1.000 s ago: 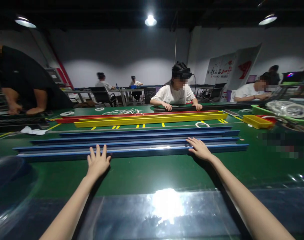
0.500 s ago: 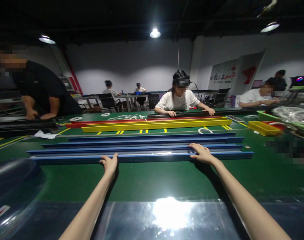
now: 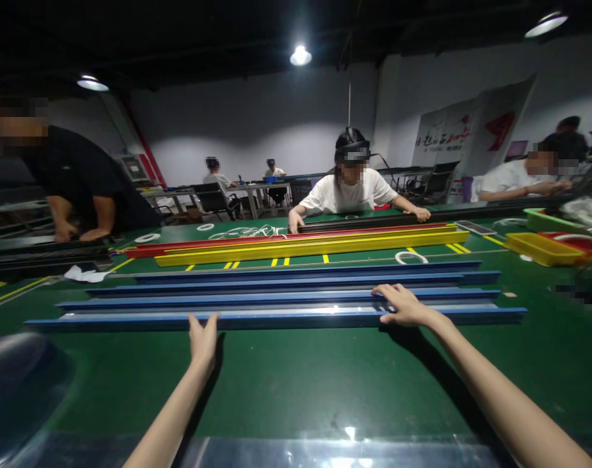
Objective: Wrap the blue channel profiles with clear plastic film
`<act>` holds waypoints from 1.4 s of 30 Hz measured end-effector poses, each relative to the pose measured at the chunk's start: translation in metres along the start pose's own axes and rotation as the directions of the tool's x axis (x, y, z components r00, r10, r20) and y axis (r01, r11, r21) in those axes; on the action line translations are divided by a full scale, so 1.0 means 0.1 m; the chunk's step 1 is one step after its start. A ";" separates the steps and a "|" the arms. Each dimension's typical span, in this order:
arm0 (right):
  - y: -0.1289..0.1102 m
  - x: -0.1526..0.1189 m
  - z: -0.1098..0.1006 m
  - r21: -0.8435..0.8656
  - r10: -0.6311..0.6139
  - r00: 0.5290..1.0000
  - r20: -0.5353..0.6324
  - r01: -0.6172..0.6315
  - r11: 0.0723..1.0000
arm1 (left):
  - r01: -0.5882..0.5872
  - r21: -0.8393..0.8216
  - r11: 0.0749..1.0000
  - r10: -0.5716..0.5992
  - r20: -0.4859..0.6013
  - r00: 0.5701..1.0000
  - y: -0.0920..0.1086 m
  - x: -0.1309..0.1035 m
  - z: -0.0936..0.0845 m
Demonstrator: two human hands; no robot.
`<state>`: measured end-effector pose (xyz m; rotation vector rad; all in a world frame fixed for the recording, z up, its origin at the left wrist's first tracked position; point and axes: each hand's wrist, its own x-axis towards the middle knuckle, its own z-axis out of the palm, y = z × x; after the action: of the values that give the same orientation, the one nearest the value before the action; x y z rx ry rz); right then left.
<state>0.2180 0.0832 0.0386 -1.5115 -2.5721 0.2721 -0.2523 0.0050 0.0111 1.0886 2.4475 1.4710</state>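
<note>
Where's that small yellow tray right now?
In the head view, the yellow tray sits toward the right of the green table, farther off than the blue rails and just in front of a green basket.

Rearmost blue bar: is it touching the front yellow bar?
Apart. The head view shows a strip of green tabletop between the rearmost blue bar and the front yellow bar.

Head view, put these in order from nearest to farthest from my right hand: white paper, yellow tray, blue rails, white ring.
1. Blue rails, right at your right hand.
2. White ring, just beyond the rails.
3. Yellow tray, off to the right.
4. White paper, far left.
</note>
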 end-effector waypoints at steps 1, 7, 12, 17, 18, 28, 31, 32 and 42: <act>0.00 0.02 -0.04 -0.008 -0.002 1.000 0.000 0.002 1.000 | 0.103 -0.017 0.994 -0.104 -0.069 0.992 0.14 0.00 0.04; -0.02 0.41 -0.29 0.050 0.099 0.981 -0.164 -0.092 0.994 | -0.586 0.065 0.808 0.572 0.152 0.806 1.01 0.13 0.62; -0.03 0.96 -0.14 0.012 0.101 0.967 -0.234 -0.101 0.995 | -0.756 0.073 0.650 0.563 0.621 0.545 1.24 0.34 1.26; -0.12 1.26 0.10 0.033 0.096 0.994 -0.052 -0.094 0.995 | -0.780 0.073 0.621 0.409 0.819 0.402 1.17 0.48 1.55; -0.14 1.29 0.11 0.024 0.110 0.993 -0.033 -0.109 0.994 | -0.784 0.072 0.617 0.382 0.843 0.378 1.16 0.50 1.57; -0.17 1.41 0.04 -0.037 0.067 0.997 0.043 -0.066 0.997 | -0.816 0.043 0.577 0.406 0.851 0.332 1.30 0.54 1.58; -0.20 1.46 -0.02 -0.065 0.090 0.995 0.039 -0.087 0.994 | -0.823 0.095 0.561 0.395 0.842 0.367 1.38 0.55 1.57; -0.21 1.48 -0.04 -0.086 0.103 0.994 0.031 -0.100 0.991 | -0.821 0.127 0.556 0.383 0.838 0.389 1.40 0.55 1.57; -0.20 1.48 -0.02 -0.221 0.057 0.995 -0.085 -0.075 0.972 | -0.876 0.209 0.435 0.493 0.759 0.425 1.40 0.46 1.56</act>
<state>0.1303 0.2030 0.0497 -1.6466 -2.5651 -0.0726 -0.1487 0.1878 0.0526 2.5422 1.9536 0.1310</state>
